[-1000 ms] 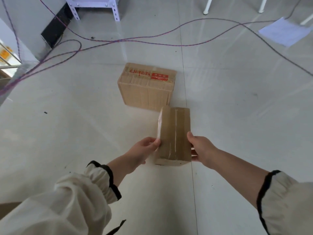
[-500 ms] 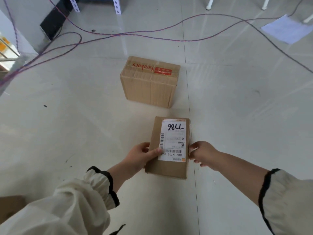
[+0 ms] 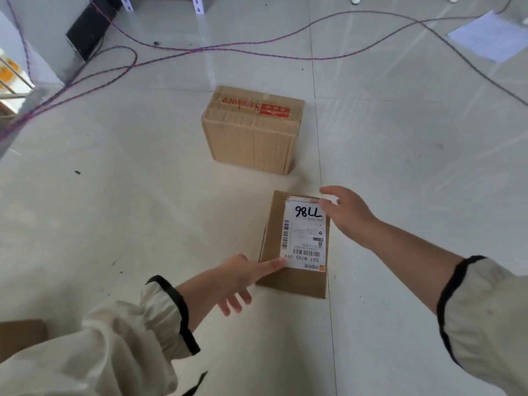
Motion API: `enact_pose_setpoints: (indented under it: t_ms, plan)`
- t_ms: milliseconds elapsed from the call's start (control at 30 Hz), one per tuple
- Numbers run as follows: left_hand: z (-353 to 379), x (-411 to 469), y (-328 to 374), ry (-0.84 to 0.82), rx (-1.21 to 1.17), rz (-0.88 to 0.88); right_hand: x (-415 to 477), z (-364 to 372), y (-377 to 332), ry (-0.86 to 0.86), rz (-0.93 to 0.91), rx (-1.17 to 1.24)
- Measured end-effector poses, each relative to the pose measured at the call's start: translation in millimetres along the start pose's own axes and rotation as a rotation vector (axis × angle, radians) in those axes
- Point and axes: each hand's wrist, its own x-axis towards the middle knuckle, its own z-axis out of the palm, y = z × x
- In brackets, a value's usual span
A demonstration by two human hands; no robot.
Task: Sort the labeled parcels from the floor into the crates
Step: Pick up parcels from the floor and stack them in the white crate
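Small labelled parcel (image 3: 295,247) lies label-up on the floor (image 3: 143,210) just before a larger box (image 3: 253,130); left hand (image 3: 240,277), fingers spread, index touching its near-left edge; right hand (image 3: 347,214) open, fingers apart over its far-right corner.

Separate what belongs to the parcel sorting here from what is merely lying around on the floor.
Job:
small labelled parcel, left hand and right hand on it
larger taped parcel behind it

Lying about:
purple cables
sheet of paper
black box by the wall
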Motion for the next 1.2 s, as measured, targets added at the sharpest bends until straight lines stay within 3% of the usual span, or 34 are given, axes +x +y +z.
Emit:
enact_pose_setpoints:
  t_ms: [100, 233, 333, 433, 500, 567, 633, 700, 767, 833, 933, 1000, 1200]
  plan:
    - [-9.0, -3.8, -3.3, -0.063, -0.120, 0.037, -7.8, 7.5, 2.4, -0.077, -0.080, -0.125]
    - [-29.9, 2.9, -4.7, 0.165, -0.279, 0.137, -11.7, -6.0, 10.4, -0.129, 0.020, -0.224]
    - [-41.3, 14.9, -5.8, 0.403, -0.468, 0.250, -22.0, -8.2, 10.8, -0.478, 0.227, -0.215]
    - [-39.0, 20.2, -6.6, 0.465, -0.502, 0.312, -32.3, -2.7, 11.1, -0.712, 0.343, -0.195]
    - [-40.9, 18.0, -9.7, 0.472, -0.501, 0.322, -28.6, -6.7, 7.3, -0.673, 0.346, -0.253]
    - [-46.7, 9.2, -16.9, 0.442, -0.412, 0.267, -21.7, -12.2, 1.8, -0.468, 0.350, -0.254]
    - [-52.8, -2.1, -26.4, 0.250, -0.183, 0.133, -14.3, -11.6, 0.9, -0.176, 0.212, -0.218]
    - [-51.7, -11.5, -34.0, -0.010, -0.002, 0.011, -14.6, -1.8, -1.4, -0.102, -0.021, -0.218]
    - [-48.1, -11.6, -40.1, -0.099, 0.033, 0.003, -19.5, 12.0, -2.2, -0.189, -0.189, -0.303]
    - [-49.1, -5.0, -43.6, -0.016, -0.023, 0.082, -23.5, 18.8, -1.0, -0.229, -0.227, -0.473]
    - [-56.1, 4.4, -41.9, 0.162, -0.354, 0.231, -30.7, 11.4, 1.8, -0.560, 0.022, -0.359]
    - [-54.0, 6.6, -36.4, 0.145, -0.436, 0.289, -42.5, 15.4, 4.3, -0.778, 0.100, -0.343]
    - [-38.1, 13.0, -30.9, 0.100, -0.427, 0.361, -50.1, 29.4, 12.8, -0.699, 0.086, -0.358]
